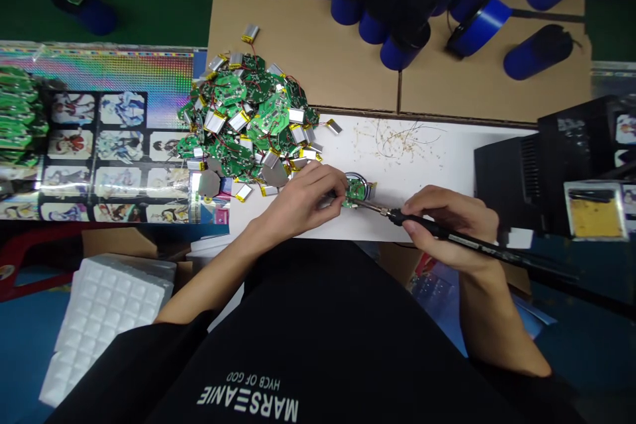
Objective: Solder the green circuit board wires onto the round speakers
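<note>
Two hands: right fingers (pixel 410 225) round soldering iron (pixel 437 228), left fingers (pixel 340 187) pinched.

Electronics assembly workshop. Evidence: heap of green circuit boards (pixel 268 119) with wired silver cells on a white worktop (pixel 387 212); soldering iron (pixel 432 226) in use over a board; sponge tray (pixel 596 212) at right; blue cylindrical units (pixel 397 46) grouped on cardboard (pixel 308 33), far side; foam tray (pixel 106 318), near left.

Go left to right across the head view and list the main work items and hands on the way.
Stack of green boards → heap of circuit boards and battery cells → left hand → small green board → right hand → yellow pad
</note>
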The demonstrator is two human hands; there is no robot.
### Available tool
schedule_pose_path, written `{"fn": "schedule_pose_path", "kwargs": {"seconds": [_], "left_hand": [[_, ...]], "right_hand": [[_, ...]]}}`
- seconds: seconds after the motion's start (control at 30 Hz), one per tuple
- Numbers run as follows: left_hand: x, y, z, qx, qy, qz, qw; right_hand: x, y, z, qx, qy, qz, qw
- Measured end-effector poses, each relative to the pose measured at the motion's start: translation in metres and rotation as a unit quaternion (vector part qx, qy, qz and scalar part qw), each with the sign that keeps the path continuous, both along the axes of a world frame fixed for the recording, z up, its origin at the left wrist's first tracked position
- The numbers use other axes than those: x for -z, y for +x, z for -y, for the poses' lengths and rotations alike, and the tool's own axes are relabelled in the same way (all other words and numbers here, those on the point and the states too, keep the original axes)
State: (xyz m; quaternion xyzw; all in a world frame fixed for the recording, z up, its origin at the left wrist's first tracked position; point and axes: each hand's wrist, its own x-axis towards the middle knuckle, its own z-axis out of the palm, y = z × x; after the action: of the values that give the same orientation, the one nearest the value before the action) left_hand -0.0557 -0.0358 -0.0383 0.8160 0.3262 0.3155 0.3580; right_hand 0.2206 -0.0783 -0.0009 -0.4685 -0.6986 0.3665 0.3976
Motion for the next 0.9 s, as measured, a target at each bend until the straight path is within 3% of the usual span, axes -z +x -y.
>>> {"fn": "schedule_pose_path", "kwargs": {"seconds": [0.43,0.6,0.77,0.9], "left_hand": [[-0.001,-0.001,0.000,0.002,0.009,-0.010,1.000],[-0.001,-0.002,0.000,0.005,0.018,-0.012,1.000],[0.000,-0.002,0.000,0.007,0.022,-0.009,1.000],[-0.001,-0.002,-0.001,0.009,0.019,-0.016,1.000]], "right_hand": [[-0.004,0.003,-0.006,-0.033,-0.031,-0.007,0.999],[-0.002,0.002,-0.004,-0.030,-0.003,-0.009,1.000],[-0.003,0.009,0.009,0.057,0.062,-0.079,0.993],[-0.007,0.008,0.021,0.207,0.091,-0.093,0.970]]}}
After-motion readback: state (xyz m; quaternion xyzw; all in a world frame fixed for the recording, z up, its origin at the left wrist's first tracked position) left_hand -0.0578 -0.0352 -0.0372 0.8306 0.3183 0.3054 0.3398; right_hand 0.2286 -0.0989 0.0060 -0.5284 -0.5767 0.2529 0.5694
